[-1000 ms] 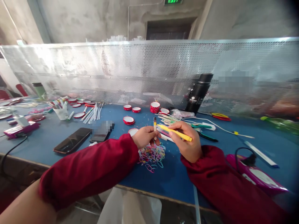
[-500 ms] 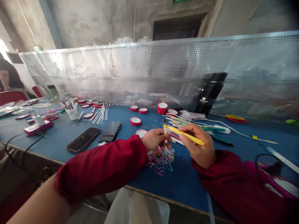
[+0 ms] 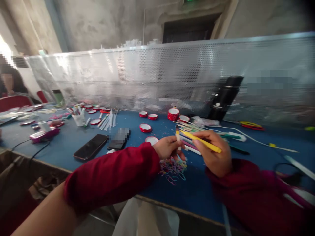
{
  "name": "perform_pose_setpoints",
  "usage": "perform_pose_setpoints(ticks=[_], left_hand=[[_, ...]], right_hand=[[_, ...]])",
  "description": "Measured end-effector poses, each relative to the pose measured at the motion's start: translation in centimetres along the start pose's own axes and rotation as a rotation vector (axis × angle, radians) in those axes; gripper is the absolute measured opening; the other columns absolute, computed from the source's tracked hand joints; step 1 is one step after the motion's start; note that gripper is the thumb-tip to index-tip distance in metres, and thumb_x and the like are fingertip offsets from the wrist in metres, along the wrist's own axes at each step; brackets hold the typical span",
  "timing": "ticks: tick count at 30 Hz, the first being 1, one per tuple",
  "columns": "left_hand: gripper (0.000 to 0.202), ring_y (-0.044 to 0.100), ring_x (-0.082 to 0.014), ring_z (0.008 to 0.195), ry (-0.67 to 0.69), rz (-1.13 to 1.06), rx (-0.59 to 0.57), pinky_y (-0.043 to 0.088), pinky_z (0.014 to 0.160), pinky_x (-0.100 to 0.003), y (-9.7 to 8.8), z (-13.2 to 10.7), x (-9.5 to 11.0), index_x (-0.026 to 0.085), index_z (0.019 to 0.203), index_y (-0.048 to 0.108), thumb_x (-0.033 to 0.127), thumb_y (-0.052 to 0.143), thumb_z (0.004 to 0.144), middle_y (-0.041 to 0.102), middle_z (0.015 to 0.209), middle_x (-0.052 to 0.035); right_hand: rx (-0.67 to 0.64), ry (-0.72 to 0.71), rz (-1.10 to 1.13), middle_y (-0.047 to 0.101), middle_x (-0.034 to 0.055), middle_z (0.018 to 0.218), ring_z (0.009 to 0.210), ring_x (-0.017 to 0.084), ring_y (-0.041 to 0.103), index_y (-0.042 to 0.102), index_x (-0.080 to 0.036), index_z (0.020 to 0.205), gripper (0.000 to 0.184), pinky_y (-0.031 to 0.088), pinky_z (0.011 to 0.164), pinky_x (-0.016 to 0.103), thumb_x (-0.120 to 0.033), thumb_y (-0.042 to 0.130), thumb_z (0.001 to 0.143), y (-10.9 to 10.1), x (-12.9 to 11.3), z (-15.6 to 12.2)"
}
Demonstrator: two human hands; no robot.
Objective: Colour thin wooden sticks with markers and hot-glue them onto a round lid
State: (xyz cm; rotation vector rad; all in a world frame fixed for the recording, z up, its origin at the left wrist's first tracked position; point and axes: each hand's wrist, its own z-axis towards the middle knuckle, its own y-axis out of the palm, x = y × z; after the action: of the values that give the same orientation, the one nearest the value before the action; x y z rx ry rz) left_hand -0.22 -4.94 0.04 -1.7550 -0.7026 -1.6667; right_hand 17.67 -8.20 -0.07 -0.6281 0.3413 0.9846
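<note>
My left hand [image 3: 168, 147] pinches a short white stick [image 3: 178, 135] upright; its upper part is yellow with a dark tip. My right hand [image 3: 219, 157] is closed around a yellow marker pen [image 3: 205, 143], held like a pencil. The marker's tip points left and is close to the stick's yellow band; I cannot tell whether they touch. Below my left hand lies a pile of small coloured rubber bands [image 3: 173, 171] on the blue table [image 3: 192, 193]. Long thin sticks and pens [image 3: 188, 144] lie just behind and between my hands.
Red-rimmed round tins [image 3: 145, 128] stand behind my hands. Two phones [image 3: 90, 147], a white cup of markers [image 3: 78, 118] and a purple power strip [image 3: 46, 133] are to the left. A black bottle [image 3: 226, 98], pliers [image 3: 252, 125] and a white cable are on the right. A perforated metal screen [image 3: 172, 72] borders the back.
The whole scene sits slightly farther right as my view shifts left. Both hands keep the same grips, stick and marker close together.
</note>
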Motion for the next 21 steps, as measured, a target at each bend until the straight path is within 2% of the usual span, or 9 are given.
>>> perform_pose_setpoints(ticks=[4, 10, 14, 21], left_hand=[[0.021, 0.049, -0.0054, 0.042, -0.008, -0.012, 0.078, 0.028, 0.040, -0.017, 0.3, -0.2, 0.3, 0.016, 0.088, 0.047, 0.036, 0.041, 0.091, 0.063, 0.063, -0.0007], [0.017, 0.049, -0.0055, 0.041, -0.044, -0.034, 0.036, 0.029, 0.042, -0.017, 0.6, -0.5, 0.7, 0.017, 0.085, 0.047, 0.032, 0.043, 0.090, 0.063, 0.062, 0.0004], [0.016, 0.049, -0.0050, 0.042, -0.038, 0.001, 0.051, 0.029, 0.044, -0.017, 0.6, -0.4, 0.9, 0.017, 0.085, 0.048, 0.028, 0.039, 0.092, 0.062, 0.060, 0.0011], [0.016, 0.049, -0.0050, 0.042, -0.058, 0.042, 0.048, 0.028, 0.043, -0.017, 0.8, -0.5, 1.0, 0.017, 0.084, 0.048, 0.026, 0.038, 0.093, 0.062, 0.059, 0.0014]], right_hand=[[-0.031, -0.021, 0.042, 0.066, 0.0043, 0.088, 0.074, 0.019, 0.065, 0.062, -0.021, 0.099, 0.017, 0.052, 0.065, 0.031, -0.029, 0.059, 0.085, 0.1, -0.2, -0.1], [-0.027, -0.012, 0.031, 0.064, 0.0030, 0.082, 0.071, 0.019, 0.064, 0.060, -0.021, 0.092, 0.012, 0.052, 0.065, 0.032, -0.029, 0.062, 0.083, 0.3, 0.4, -0.3], [-0.047, 0.004, 0.027, 0.065, 0.0031, 0.082, 0.071, 0.019, 0.064, 0.060, -0.021, 0.090, 0.011, 0.051, 0.064, 0.032, -0.029, 0.063, 0.083, 0.3, 1.0, -0.4], [-0.021, -0.017, 0.044, 0.063, 0.0023, 0.079, 0.069, 0.018, 0.062, 0.059, -0.022, 0.088, 0.008, 0.050, 0.065, 0.032, -0.028, 0.061, 0.084, 0.3, 0.7, -0.2]])
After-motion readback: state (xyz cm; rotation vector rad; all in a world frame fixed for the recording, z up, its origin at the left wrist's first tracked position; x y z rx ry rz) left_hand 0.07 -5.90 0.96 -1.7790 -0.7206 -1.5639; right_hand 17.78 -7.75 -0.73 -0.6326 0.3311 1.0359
